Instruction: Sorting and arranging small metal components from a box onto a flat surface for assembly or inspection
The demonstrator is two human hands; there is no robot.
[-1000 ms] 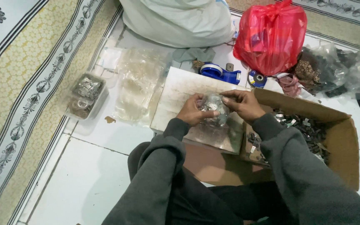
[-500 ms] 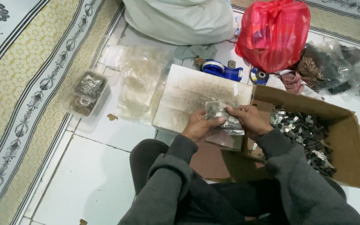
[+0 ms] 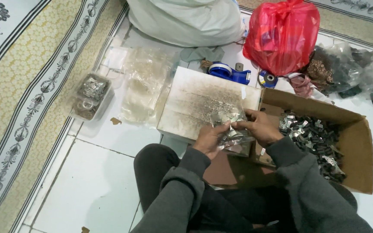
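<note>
My left hand (image 3: 209, 139) and my right hand (image 3: 257, 126) both grip a small clear plastic bag of metal pieces (image 3: 229, 127) between them, just above my lap. The bag hangs over the near edge of a stained white board (image 3: 199, 99) that lies on the tiled floor. Right of my hands a brown cardboard box (image 3: 355, 154) holds a heap of several small grey metal clips (image 3: 312, 136). Both sleeves are dark grey.
A clear tub of metal parts (image 3: 90, 96) and a pile of empty clear bags (image 3: 144, 81) lie at the left. At the back sit a white sack (image 3: 186, 19), a red plastic bag (image 3: 281, 34) and a blue tape dispenser (image 3: 229, 72). A patterned carpet (image 3: 20, 86) borders the left.
My hands and the small bag have drifted slightly right and nearer to me over the board's edge. The view has shifted a little; everything else lies as before.
</note>
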